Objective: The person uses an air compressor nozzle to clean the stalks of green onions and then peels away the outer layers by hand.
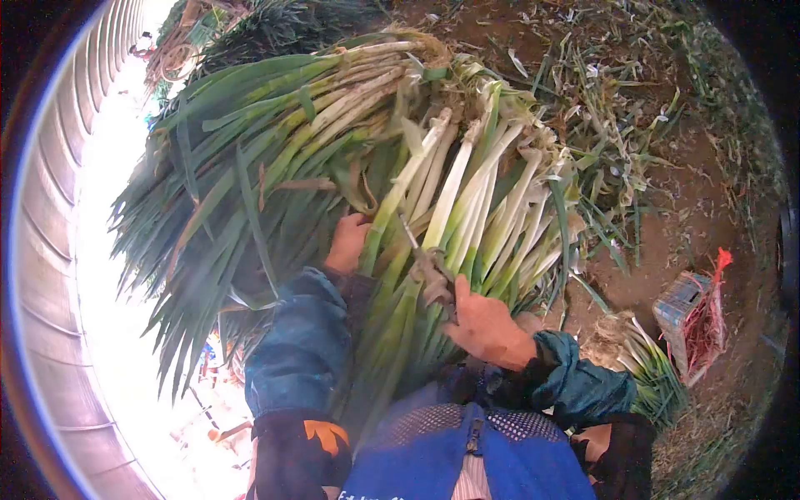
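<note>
A big heap of long green onions (pixel 333 108) spreads in front of me, white stems and roots toward the top, dark leaves toward the left and my lap. My left hand (pixel 348 244) is among the stems at the left of the nearer bunch, its fingers bent and partly hidden by leaves. My right hand (pixel 490 323) is closed around the handle of a knife (pixel 410 233), whose narrow blade points up and left over the stems. A crumpled, brownish wrapping (pixel 433 277) sits around the knife near the handle.
Loose peelings (pixel 583 92) litter the brown soil at the upper right. A small box with red twine (pixel 690 321) stands at the right, beside a small onion bunch (pixel 654 371). A ribbed, curved wall (pixel 58 292) runs along the left edge.
</note>
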`<action>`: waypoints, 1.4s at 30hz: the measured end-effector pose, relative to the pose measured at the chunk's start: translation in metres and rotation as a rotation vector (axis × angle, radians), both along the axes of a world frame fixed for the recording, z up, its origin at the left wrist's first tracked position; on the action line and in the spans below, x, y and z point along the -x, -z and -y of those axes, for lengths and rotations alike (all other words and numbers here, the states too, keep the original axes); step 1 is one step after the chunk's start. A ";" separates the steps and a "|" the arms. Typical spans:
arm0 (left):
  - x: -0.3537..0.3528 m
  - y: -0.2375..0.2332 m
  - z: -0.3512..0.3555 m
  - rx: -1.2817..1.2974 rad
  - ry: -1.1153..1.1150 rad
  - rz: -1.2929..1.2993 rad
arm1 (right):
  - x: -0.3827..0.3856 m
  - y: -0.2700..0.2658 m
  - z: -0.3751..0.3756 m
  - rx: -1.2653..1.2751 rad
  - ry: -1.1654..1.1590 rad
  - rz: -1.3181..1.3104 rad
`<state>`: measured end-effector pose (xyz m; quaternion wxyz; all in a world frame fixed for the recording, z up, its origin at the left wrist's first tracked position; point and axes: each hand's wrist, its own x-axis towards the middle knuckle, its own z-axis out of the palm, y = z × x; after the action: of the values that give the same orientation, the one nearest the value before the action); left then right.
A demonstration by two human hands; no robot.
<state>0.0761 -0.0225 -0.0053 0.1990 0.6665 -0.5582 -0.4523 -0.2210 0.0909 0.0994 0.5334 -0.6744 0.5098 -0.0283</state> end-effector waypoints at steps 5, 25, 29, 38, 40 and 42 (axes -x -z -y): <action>0.035 -0.033 -0.009 0.632 0.243 1.072 | 0.007 -0.002 -0.003 0.009 -0.021 0.012; 0.039 -0.084 0.030 0.186 0.268 0.146 | 0.008 0.000 -0.020 0.161 -0.020 0.066; 0.042 -0.073 0.020 0.149 0.103 0.107 | 0.004 -0.013 -0.006 0.044 -0.014 0.016; 0.031 -0.105 -0.065 -0.076 -0.013 -0.123 | -0.002 0.015 0.008 0.082 0.028 -0.009; 0.018 -0.106 -0.080 0.323 0.369 0.243 | -0.004 0.021 0.018 0.091 0.044 -0.025; 0.016 -0.107 -0.088 0.313 0.377 0.235 | -0.007 0.039 0.037 0.085 0.089 -0.083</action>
<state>0.0604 0.0652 0.1015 0.1460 0.5598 -0.7548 -0.3091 -0.2144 0.0544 0.0600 0.4810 -0.6738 0.5591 -0.0455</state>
